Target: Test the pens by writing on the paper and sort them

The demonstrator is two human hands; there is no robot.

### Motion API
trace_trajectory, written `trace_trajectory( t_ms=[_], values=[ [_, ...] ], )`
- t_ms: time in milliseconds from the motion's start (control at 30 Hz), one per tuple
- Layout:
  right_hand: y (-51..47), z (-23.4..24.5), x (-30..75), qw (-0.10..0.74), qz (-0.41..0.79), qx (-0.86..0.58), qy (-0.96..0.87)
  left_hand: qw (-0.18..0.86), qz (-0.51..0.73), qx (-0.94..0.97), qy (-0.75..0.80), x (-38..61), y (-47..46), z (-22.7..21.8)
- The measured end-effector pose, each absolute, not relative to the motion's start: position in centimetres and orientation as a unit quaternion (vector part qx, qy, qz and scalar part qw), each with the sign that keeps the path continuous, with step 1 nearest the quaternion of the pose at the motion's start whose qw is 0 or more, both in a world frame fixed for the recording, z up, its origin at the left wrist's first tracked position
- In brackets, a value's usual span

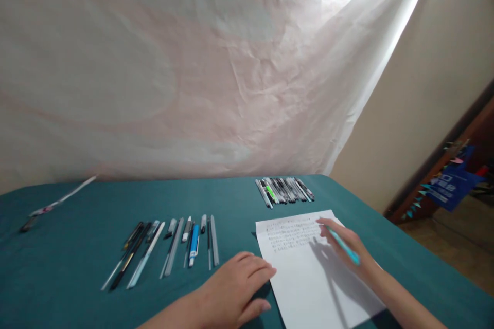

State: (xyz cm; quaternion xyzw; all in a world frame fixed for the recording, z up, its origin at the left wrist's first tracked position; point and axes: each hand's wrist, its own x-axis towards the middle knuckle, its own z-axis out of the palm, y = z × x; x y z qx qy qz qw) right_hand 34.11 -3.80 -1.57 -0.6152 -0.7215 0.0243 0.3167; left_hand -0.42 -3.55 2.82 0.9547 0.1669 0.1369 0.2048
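Observation:
A white sheet of paper with handwritten lines near its top lies on the teal tablecloth. My right hand is closed around a light blue pen, whose tip rests at the right end of the written lines. My left hand lies flat with fingers stretched out, its fingertips touching the paper's left edge. To the left of that hand, several pens are laid out in a loose row.
A second tight row of pens, one with green on it, lies beyond the paper near the table's back edge. A strip-like object lies at the far left. A pale cloth hangs behind. Floor and blue items are at right.

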Motion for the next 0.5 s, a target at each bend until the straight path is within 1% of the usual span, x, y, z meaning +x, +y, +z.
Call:
trace_trajectory(
  t_ms=[100, 200, 367, 500],
  values=[
    [-3.2, -0.1, 29.0, 0.192, -0.064, -0.528, -0.825, 0.187, 0.147, 0.958, 0.162, -0.3, -3.6, 2.6],
    [-2.0, 1.1, 23.7, 0.128, -0.129, -0.460, -0.869, 0.176, 0.154, 0.959, 0.161, -0.4, -3.5, 2.3],
    [0.9, 1.7, 17.8, 0.104, -0.199, -0.423, -0.878, 0.177, 0.170, 0.945, 0.216, -0.8, -3.4, 2.1],
    [2.2, 1.8, 15.8, 0.105, -0.222, -0.427, -0.870, 0.211, 0.209, 0.916, 0.269, -1.0, -3.2, 2.1]
  ],
)
